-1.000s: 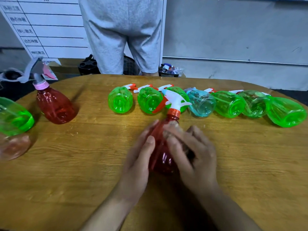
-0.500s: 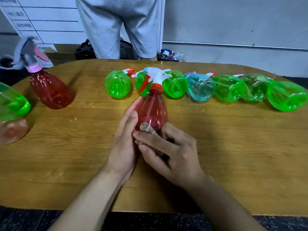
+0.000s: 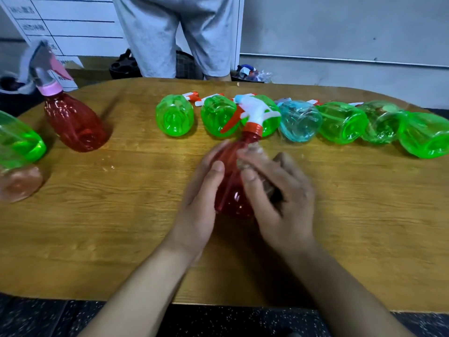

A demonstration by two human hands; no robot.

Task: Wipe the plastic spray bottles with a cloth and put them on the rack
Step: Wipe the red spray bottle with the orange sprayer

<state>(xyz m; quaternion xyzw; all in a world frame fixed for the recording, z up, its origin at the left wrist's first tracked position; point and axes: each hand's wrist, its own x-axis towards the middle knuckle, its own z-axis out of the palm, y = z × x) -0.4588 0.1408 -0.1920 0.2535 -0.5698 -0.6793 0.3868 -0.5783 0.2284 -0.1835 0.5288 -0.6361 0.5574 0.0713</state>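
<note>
The left hand (image 3: 202, 190) gripped the red bottle (image 3: 233, 188) near the table's (image 3: 97, 227) middle while the right hand (image 3: 279, 190) pressed a cloth (image 3: 252, 152) against it; the lying bottles behind looked unwiped, no rack visible.

Red spray bottles: two were in view, one upright between the hands (image 3: 230, 190) and one standing at the left (image 3: 73, 122).
Green spray bottles in the back row: six lay on their sides, the first at the left end (image 3: 175, 115) and the last at the right end (image 3: 425, 135).
Pale blue spray bottle (image 3: 300, 124): one lay in that row.
Green bottle at the left edge (image 3: 19, 142): one.
Pinkish bottle (image 3: 19, 182) below it: one, blurred.
Hands: two, left hand (image 3: 201, 198) and right hand (image 3: 279, 198).
Cloth (image 3: 252, 152): one.
Wooden surface (image 3: 121, 227): one.
Standing person in grey shorts (image 3: 175, 32): one.
</note>
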